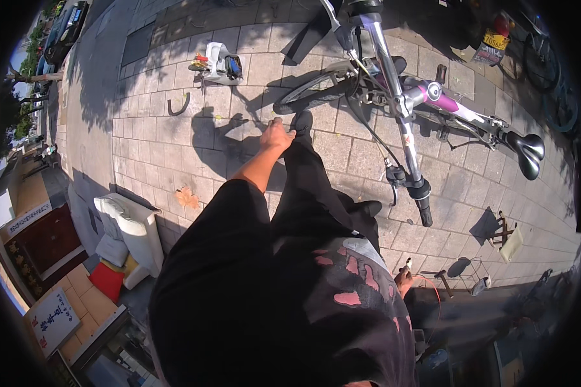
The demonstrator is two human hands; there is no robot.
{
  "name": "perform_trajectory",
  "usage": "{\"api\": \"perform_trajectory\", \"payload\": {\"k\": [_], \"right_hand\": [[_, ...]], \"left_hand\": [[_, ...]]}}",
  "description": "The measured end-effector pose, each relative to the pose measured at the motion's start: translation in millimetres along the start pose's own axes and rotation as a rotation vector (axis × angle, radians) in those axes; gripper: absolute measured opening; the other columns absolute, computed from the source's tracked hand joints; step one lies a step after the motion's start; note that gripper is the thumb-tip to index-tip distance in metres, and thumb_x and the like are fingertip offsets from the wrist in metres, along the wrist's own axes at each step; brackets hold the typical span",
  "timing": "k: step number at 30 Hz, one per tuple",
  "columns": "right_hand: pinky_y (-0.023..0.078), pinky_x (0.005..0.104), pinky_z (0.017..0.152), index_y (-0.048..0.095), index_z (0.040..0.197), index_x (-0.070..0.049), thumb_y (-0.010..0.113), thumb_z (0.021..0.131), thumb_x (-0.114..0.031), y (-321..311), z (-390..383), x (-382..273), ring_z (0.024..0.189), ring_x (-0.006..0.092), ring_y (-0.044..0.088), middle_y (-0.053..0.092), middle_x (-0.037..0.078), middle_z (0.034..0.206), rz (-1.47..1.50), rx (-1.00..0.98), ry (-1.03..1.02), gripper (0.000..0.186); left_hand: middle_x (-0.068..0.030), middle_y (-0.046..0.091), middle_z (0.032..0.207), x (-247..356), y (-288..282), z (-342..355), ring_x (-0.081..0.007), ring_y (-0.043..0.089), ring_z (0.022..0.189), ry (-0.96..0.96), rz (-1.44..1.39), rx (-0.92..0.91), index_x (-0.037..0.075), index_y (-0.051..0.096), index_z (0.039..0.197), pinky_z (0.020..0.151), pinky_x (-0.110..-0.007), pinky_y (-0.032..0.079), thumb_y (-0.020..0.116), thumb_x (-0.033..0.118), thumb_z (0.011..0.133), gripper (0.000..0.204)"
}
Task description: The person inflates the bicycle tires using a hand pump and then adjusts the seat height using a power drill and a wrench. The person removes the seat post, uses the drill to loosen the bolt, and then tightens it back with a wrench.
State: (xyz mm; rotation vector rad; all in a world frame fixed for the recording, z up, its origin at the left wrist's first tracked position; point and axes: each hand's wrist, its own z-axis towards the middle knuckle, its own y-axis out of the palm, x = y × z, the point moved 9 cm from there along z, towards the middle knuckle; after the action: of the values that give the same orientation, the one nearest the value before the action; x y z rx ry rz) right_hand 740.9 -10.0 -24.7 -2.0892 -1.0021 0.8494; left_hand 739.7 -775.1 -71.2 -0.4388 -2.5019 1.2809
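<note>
My left hand [277,137] reaches forward over the paving, near the tip of my shoe [301,122] and the bicycle's front wheel [316,90]. Its thumb stands away from the loosely bent fingers, and nothing shows in it. At my right side, my right hand [404,282] is closed on a small pale piece with a dark tip [408,263]. An orange hose [438,293] runs out beside that hand, so the piece looks like the hose's end. The purple and silver bicycle [442,100] stands ahead to the right, its handlebar [407,138] crossing the view.
A white bin of tools [223,64] and a dark curved piece [179,105] lie ahead left. A hammer [444,282] and a folding stool [507,240] are at the right. A pale armchair [132,229] stands at the left. More bicycles [541,61] are parked far right.
</note>
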Motion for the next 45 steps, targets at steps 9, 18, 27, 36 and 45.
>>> {"api": "perform_trajectory", "payload": {"k": [9,18,27,36,45], "right_hand": [[0.053,0.052,0.073,0.076,0.102,0.004,0.048,0.105,-0.047,44,-99,-149,0.08,0.0432,0.072,0.075,0.027,0.088,-0.186,-0.073,0.11,0.059],[0.044,0.044,0.064,0.066,0.099,0.003,0.048,0.113,-0.044,94,-106,-342,0.068,0.0266,0.055,0.058,0.018,0.072,-0.124,-0.245,-0.121,0.053],[0.053,0.0457,0.076,0.066,0.105,0.003,0.051,0.113,-0.026,155,-96,-376,0.085,0.0438,0.068,0.07,0.026,0.094,-0.294,-0.305,-0.55,0.034],[0.054,0.043,0.079,0.069,0.119,0.001,0.051,0.113,-0.029,172,-87,-354,0.088,0.0373,0.071,0.073,0.025,0.098,-0.065,-0.324,-0.086,0.036],[0.053,0.0446,0.075,0.068,0.106,0.004,0.053,0.114,-0.033,183,-140,-377,0.077,0.0358,0.064,0.068,0.024,0.086,0.092,-0.199,-0.1,0.041]], "left_hand": [[-0.0119,0.059,0.135,7,42,101,-0.031,0.058,0.131,0.409,0.202,-0.013,0.006,0.059,0.138,0.105,-0.047,0.052,0.09,0.04,0.076,0.078],[-0.0131,0.065,0.125,1,62,136,-0.0325,0.067,0.115,0.626,0.028,0.074,0.007,0.064,0.126,0.1,-0.047,0.052,0.076,0.017,0.081,0.048],[-0.0128,0.064,0.105,187,-36,88,-0.0295,0.062,0.104,0.916,0.14,0.222,0.003,0.067,0.112,0.091,-0.045,0.045,0.068,0.016,0.082,0.032],[-0.0121,0.058,0.13,8,20,190,-0.0296,0.055,0.131,0.577,0.254,0.012,0.005,0.059,0.134,0.12,-0.053,0.033,0.093,0.032,0.073,0.075],[-0.0113,0.065,0.12,75,9,155,-0.0307,0.062,0.119,1.021,0.277,-0.013,0.006,0.07,0.122,0.108,-0.046,0.04,0.085,0.03,0.076,0.054]]}}
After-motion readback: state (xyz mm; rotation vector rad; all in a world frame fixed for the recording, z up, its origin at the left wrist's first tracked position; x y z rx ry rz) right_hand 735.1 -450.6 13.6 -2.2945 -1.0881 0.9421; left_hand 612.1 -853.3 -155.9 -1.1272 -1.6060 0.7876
